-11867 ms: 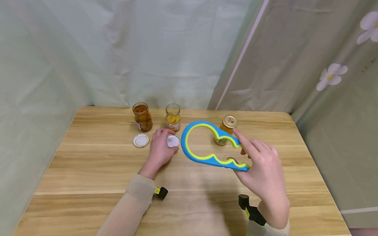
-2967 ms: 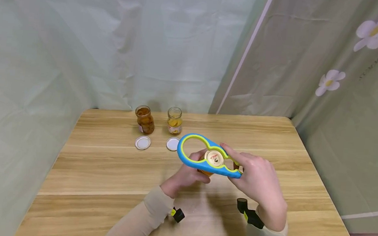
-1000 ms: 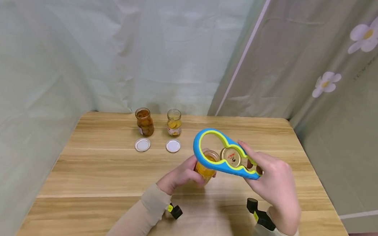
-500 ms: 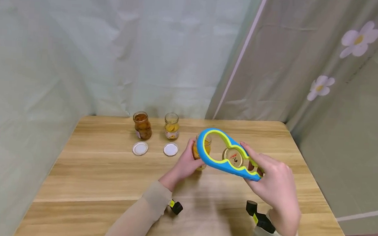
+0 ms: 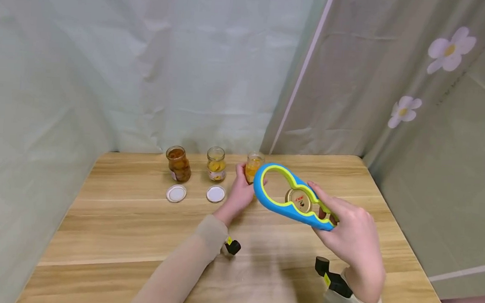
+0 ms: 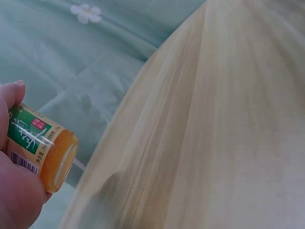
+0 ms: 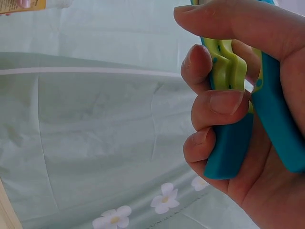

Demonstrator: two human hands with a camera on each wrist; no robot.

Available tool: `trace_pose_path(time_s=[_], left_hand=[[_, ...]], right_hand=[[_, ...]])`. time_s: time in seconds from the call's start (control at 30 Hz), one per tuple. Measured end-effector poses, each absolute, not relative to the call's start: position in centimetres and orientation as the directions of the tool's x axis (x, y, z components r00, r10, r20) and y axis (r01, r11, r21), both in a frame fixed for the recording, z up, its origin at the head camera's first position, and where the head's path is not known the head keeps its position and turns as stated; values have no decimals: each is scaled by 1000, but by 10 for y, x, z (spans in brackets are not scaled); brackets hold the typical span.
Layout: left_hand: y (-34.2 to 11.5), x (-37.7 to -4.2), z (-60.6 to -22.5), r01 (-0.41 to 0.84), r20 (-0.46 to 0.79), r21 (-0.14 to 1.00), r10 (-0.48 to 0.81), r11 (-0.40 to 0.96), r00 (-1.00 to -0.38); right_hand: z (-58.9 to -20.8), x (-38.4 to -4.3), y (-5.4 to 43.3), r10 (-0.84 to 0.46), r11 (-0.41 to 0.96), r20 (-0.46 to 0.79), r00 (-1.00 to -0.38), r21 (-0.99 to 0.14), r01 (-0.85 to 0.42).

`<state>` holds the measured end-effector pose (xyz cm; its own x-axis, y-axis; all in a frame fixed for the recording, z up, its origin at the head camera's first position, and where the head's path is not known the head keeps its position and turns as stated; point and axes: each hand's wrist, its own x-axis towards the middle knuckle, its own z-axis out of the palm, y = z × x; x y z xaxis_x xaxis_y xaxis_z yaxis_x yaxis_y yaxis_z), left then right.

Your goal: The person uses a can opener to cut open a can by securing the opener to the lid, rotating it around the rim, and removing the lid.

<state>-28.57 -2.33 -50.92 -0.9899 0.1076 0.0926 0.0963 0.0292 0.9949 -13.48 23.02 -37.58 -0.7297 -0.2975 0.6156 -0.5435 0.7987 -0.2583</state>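
Observation:
Near the back of the table, beside the other jars, my left hand (image 5: 240, 193) grips a lidless glass jar (image 5: 254, 164) with orange contents. In the left wrist view the jar (image 6: 35, 138) shows a green label and its underside. My right hand (image 5: 352, 227) holds a blue and lime jar opener (image 5: 258, 182) above the table, its fingers curled round the handles (image 7: 233, 143). A gold lid (image 5: 299, 200) sits between the opener's notched arms, apart from the jar. The opener's loop partly covers the left fingertips.
Two open jars stand at the back left: one with brown contents (image 5: 179, 166), one with yellow pieces (image 5: 216, 166). In front of them lie two lids, a left one (image 5: 176, 193) and a right one (image 5: 216, 194), pale insides up. A curtain (image 5: 189, 74) hangs behind the wooden table (image 5: 137, 237).
The gold lid has come off the jar and stays in the opener. My left hand has carried the jar away from the opener toward the back. Earlier, that hand was at a white lid.

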Motion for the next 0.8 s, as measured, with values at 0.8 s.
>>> trace_pose_path(time_s=[0.8], left_hand=[[-1,-328,-513,167,167,986,10,5,-986]], right_hand=[[-379,-136,241,-221,850,587,-779,-275,-449]])
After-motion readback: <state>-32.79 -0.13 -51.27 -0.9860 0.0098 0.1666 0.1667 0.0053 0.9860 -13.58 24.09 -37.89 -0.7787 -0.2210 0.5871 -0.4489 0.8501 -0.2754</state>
